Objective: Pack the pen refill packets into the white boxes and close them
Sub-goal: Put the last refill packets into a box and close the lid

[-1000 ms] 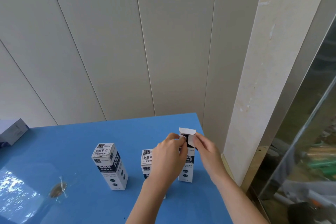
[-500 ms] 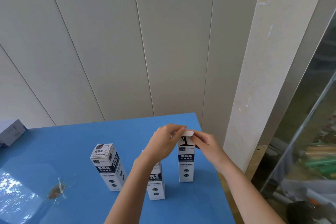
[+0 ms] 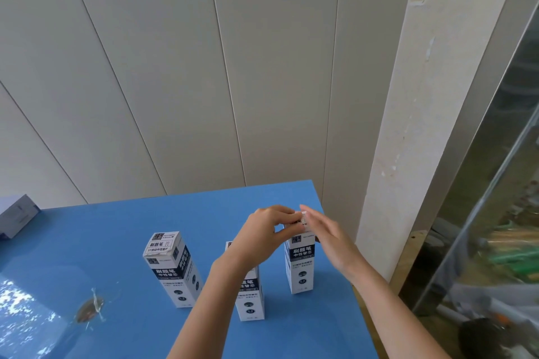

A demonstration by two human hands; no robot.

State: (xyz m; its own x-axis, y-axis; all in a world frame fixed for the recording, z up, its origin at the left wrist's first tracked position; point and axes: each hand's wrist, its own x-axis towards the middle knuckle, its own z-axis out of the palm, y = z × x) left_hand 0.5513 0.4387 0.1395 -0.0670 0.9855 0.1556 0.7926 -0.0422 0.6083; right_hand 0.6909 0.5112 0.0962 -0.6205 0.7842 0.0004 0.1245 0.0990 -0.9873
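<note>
The left hand (image 3: 259,234) curls over the top of the right box (image 3: 300,267), its fingers bent across the lid and its thumb tucked below, pinching the top flap. The right hand (image 3: 326,234) meets it from the right with fingers nearly straight, their tips laid against the same top edge, so the two hands hide most of the lid; whether the flap is fully tucked in cannot be told. This white box with dark printed bands stands upright near the right edge of the table (image 3: 116,230), and what it holds cannot be seen. Just left of it and a little nearer stands the middle box (image 3: 250,299), also upright, its upper part covered by the left forearm, which crosses in front of it. Further left stands the left box (image 3: 170,267), apart from the others, its top closed and its printed label showing. At the far left edge of the table lies a pale grey box (image 3: 17,217), cut off by the frame. On the near left a small brownish mark (image 3: 87,306) sits beside a bright patch of reflected light. The table top is glossy blue. Behind it rises a wall of pale panels (image 3: 175,81), to the right a cream pillar (image 3: 408,125), and beyond that a slanting glass pane (image 3: 501,213) with blurred clutter behind it.
</note>
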